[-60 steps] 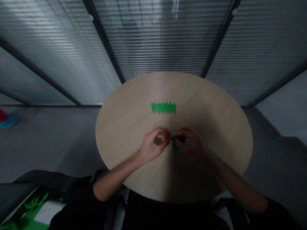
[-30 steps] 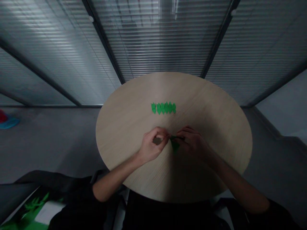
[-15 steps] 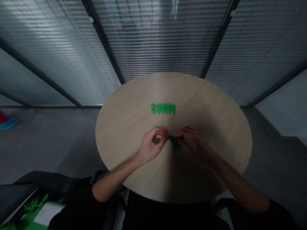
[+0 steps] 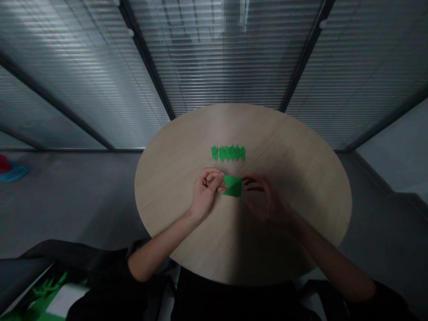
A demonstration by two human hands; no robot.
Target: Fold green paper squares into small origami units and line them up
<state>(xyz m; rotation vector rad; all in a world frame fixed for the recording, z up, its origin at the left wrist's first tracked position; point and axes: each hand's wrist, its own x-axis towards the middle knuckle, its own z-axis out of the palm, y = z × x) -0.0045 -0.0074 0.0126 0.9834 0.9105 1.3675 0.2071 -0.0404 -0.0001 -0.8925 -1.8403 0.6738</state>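
Both my hands meet over the middle of a round wooden table. Between them is a small folded piece of green paper, now showing a broad flat face. My left hand pinches its left corner with fingers curled. My right hand pinches the right edge and is a little blurred. Farther back on the table lies a short row of several finished green folded pieces, side by side.
Behind the table rise glass walls with horizontal blinds and dark frames. Grey floor surrounds the table. Green and white paper sheets lie at the lower left beside my dark sleeve. A red and blue object sits on the floor at far left.
Both hands have moved slightly away from me, toward the row. The green piece, earlier narrow and mostly hidden between the fingers, is now spread wider and faces up.
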